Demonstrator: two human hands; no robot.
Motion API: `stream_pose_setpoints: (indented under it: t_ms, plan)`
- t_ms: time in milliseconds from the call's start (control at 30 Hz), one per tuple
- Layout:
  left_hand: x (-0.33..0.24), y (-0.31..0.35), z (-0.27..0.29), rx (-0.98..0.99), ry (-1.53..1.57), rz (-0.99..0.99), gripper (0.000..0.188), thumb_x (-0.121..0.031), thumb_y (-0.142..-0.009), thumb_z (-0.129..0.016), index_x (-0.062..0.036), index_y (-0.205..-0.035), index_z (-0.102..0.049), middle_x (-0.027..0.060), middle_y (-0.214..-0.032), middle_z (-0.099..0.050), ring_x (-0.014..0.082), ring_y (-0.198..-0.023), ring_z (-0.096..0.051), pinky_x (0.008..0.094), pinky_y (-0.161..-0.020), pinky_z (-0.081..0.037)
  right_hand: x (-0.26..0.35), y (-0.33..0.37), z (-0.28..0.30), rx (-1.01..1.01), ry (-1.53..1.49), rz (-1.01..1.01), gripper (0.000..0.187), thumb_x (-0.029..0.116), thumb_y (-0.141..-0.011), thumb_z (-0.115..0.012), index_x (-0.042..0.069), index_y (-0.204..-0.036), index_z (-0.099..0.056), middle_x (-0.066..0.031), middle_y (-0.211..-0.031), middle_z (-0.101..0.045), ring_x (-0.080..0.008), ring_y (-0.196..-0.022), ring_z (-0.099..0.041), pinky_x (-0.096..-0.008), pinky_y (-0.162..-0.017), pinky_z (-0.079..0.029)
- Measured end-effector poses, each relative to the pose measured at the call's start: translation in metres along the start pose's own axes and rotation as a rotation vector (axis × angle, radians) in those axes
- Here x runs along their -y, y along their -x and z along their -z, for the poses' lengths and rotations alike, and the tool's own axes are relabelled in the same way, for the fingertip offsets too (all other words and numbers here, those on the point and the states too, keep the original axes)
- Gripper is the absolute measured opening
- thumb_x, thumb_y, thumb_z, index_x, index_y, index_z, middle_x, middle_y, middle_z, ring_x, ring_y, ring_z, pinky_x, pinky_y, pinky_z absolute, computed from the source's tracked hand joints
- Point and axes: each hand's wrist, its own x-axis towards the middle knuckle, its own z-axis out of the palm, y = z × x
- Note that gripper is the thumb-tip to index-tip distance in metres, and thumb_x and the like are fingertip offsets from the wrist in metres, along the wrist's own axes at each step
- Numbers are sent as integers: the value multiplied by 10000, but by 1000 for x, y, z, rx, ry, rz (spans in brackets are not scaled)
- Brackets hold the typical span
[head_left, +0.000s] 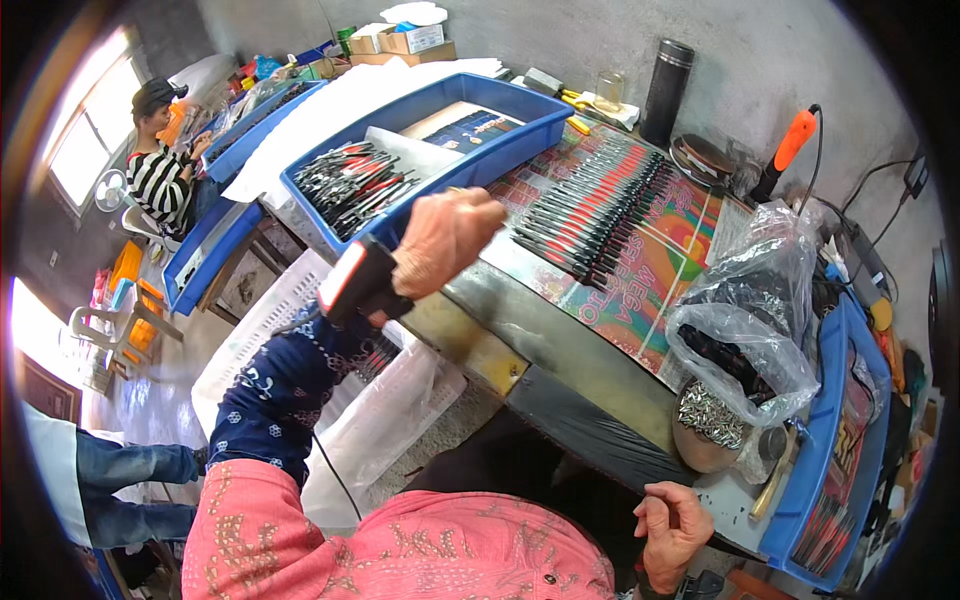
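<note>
One left hand (445,238), centre of frame: forearm raised from the lower left in a navy patterned sleeve, dark-and-white device (352,284) at the wrist, fingers curled inward to a fist; whether anything is grasped cannot be told. One right hand (672,530), lower right of frame: fingers loosely bent, thumb side upward, no object visible in the grip. Loose red-and-black rods (350,185), one heap, upper left of centre, in a blue tray (520,150) just beyond the left fist. Laid-out rods (590,210), one long row, upper centre, on a colourful printed sheet (640,312), to the right of the same fist. Small metal pieces (712,415), one bowl (697,455) full, right of frame, above the right hand and apart from it.
</note>
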Motion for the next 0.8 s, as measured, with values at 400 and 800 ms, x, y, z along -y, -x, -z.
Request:
stream_pose_setpoints:
  t_ms: [400, 800]
  plan:
    - [106, 37, 76, 5, -189, 392, 129, -143, -834, -687, -54, -924, -715, 153, -900, -703, 345, -806, -679, 384, -726, -530, 11, -1, -6, 13, 58, -78, 95, 40, -926, -630, -33, -983, -649, -58, -725, -621, -66, -523, -523, -193, -464, -393]
    - [132, 35, 45, 123, -492, 377, 131, -192, -795, -703, -65, -819, -678, 130, -993, -622, 342, -957, -607, 452, -773, -526, 19, -2, -14, -3, 152, -92, 71, 3, -914, -619, -37, -957, -657, -44, -733, -613, -65, -542, -525, -194, -480, -396]
